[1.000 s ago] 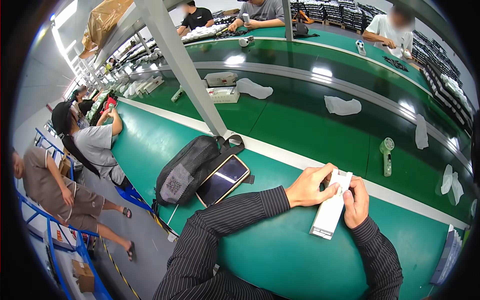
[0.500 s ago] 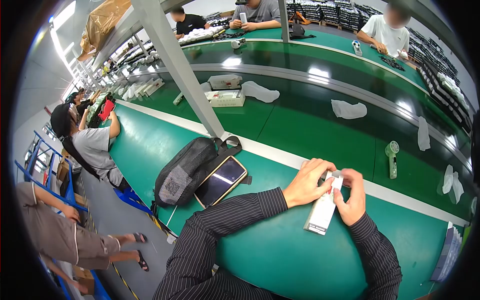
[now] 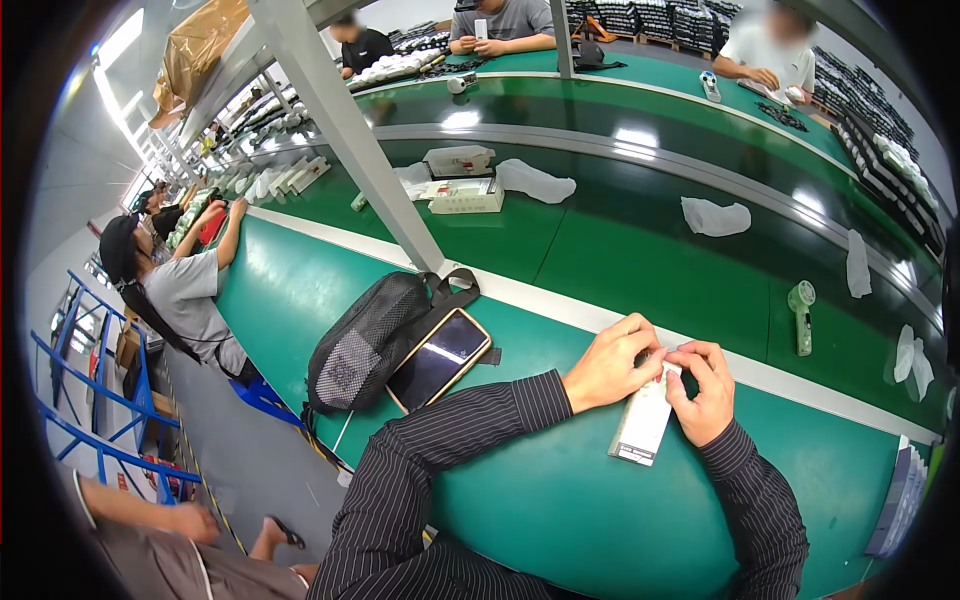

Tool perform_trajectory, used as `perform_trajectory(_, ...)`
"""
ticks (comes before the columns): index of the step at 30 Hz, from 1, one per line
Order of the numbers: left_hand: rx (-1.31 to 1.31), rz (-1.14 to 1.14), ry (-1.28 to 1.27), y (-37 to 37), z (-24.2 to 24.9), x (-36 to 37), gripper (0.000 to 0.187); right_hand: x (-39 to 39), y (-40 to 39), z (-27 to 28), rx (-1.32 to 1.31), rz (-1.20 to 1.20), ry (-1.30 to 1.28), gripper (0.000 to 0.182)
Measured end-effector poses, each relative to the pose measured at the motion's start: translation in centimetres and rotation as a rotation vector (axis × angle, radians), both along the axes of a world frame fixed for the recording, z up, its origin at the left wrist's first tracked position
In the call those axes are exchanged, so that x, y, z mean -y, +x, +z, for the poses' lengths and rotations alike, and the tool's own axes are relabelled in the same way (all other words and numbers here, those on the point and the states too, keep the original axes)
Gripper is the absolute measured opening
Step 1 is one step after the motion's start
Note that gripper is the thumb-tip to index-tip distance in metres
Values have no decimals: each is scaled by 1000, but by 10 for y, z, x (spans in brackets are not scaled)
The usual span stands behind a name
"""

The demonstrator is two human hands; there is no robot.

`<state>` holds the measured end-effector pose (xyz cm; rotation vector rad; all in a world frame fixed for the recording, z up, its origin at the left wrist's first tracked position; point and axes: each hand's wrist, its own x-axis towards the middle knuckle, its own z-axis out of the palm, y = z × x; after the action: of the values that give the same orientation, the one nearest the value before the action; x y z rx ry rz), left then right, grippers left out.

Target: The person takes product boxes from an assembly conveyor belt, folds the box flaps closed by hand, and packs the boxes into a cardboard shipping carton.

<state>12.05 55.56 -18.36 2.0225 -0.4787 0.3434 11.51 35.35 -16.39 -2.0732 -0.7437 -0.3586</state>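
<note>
A slim white carton (image 3: pixel 642 428) with printing on its near end lies on the green table in front of me. At its far end my left hand (image 3: pixel 612 366) has its fingers bent and pinched at the flap. My right hand (image 3: pixel 706 392) grips the same end from the right side, thumb along the carton's edge and fingertips on its top. The fingertips of both hands nearly meet there and hide most of the flaps. A phone (image 3: pixel 440 360) rests left of my left forearm, against a black mesh bag (image 3: pixel 365 340).
Beyond the table edge runs a green conveyor (image 3: pixel 600 260) carrying white pouches (image 3: pixel 716 216), a small handheld fan (image 3: pixel 802 318) and cartons (image 3: pixel 467 196). A grey post (image 3: pixel 350 140) rises behind the bag. Flat boxes (image 3: pixel 897 500) stand at right. Co-workers sit opposite and at left; another person passes at lower left.
The carton's raised end flaps are now pressed down under my fingers. Pouches, fan and cartons on the conveyor have shifted right. The person at lower left has moved nearer.
</note>
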Motion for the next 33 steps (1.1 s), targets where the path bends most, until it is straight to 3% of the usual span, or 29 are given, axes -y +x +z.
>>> perform_trajectory(8,73,2,0,6,-1,-5,14,-2,1,-5,-39,34,19,23)
perform_trajectory(11,211,110,27,14,16,-7,26,4,-2,6,98,-36,45,31)
perform_trajectory(13,334,311,139,39,29,-21,33,16,-3,9,100,-15,30,35)
perform_trajectory(16,164,614,368,98,32,-76,47,20,-5,8,63,15,50,48)
perform_trajectory(19,63,901,510,142,42,-124,61,23,-11,26,467,258,-164,63)
perform_trajectory(20,72,901,506,148,34,-131,61,22,-21,30,505,293,-203,64)
perform_trajectory(22,156,1086,760,161,18,-144,65,12,-45,29,527,322,-262,57)
perform_trajectory(24,192,1052,827,162,12,-153,68,7,-47,21,542,280,-295,54)
perform_trajectory(27,-61,865,963,144,19,-151,72,7,-47,16,503,214,-348,38)
perform_trajectory(29,22,831,951,120,19,-141,69,7,-41,16,496,197,-325,38)
perform_trajectory(33,144,551,778,43,40,-92,61,7,-39,16,470,167,-304,41)
